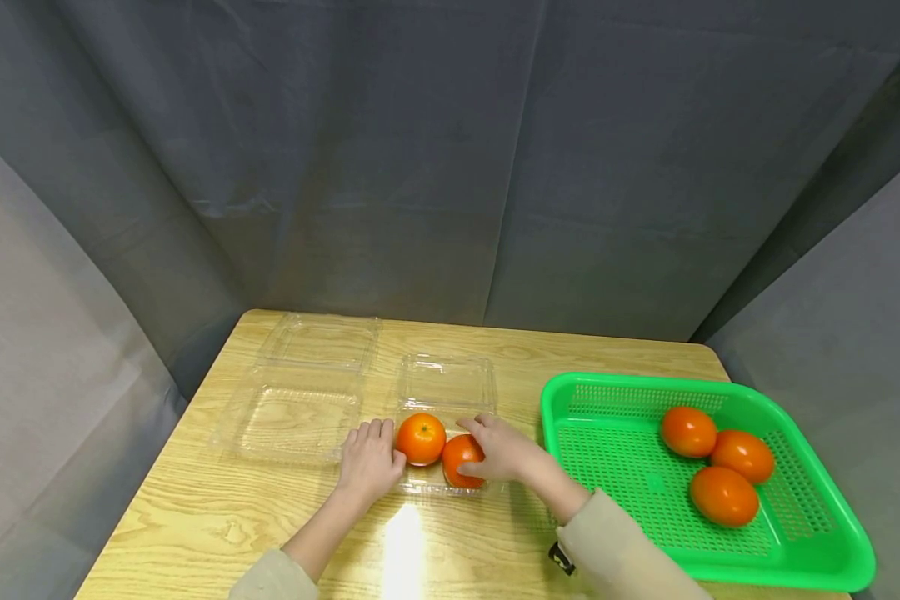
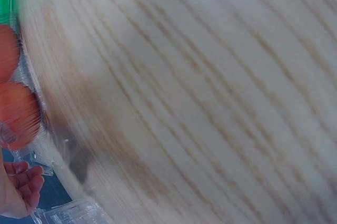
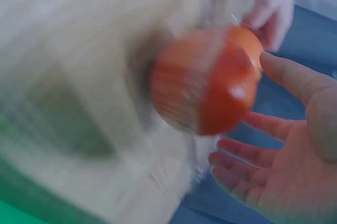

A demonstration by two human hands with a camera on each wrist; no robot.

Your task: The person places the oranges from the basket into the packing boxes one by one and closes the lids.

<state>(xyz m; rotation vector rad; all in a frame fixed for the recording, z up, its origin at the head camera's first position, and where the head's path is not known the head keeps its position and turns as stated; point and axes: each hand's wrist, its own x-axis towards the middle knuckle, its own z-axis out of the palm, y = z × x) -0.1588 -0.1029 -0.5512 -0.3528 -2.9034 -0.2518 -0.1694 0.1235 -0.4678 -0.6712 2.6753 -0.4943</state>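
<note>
A small clear plastic clamshell box point(image 1: 446, 383) lies opened out on the table, two oranges in its near half. My left hand point(image 1: 371, 462) is at the box's left side, thumb by the left orange point(image 1: 421, 439); its loosely bent fingers show in the left wrist view. My right hand point(image 1: 501, 450) is at the right orange point(image 1: 461, 458), thumb and fingers spread on either side. In the right wrist view its fingers look extended, not wrapped round the fruit point(image 3: 226, 95). Whether they touch it is unclear.
A larger clear clamshell box point(image 1: 300, 417) lies opened on the left of the wooden table point(image 1: 195, 500). The green plastic basket point(image 1: 607, 500) on the right holds three orange fruits point(image 1: 723, 497). Grey curtains point(image 1: 390, 167) hang behind. A small black object point(image 1: 562, 558) sits near my right sleeve.
</note>
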